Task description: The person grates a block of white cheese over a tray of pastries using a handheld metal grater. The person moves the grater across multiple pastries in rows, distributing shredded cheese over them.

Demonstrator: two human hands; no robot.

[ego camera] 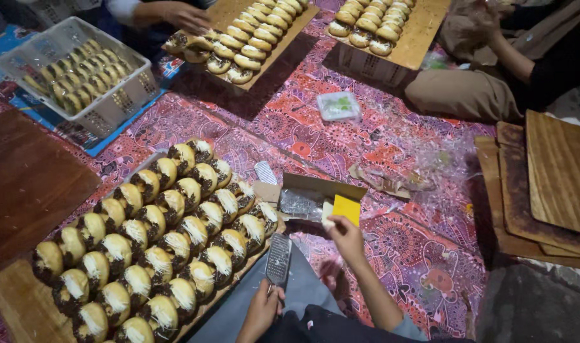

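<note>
My left hand [259,312] grips the handle of a flat metal grater [278,259], held just off the near right edge of a wooden board [23,303] crowded with several chocolate-coated doughnuts [175,219] topped with grated cheese. My right hand [346,235] holds a yellow block of cheese [345,208] in its wrapper, right beside an open cardboard box [322,187] with a foil packet [301,204] inside. Both hands hover over a patterned red cloth [303,127].
Another person's hand [182,14] rests on a far board of doughnuts [242,38]. A second person [493,70] sits at the top right beside another board of doughnuts [372,22]. A white basket [80,70], a small plastic tub [339,105], stacked wooden boards [550,184].
</note>
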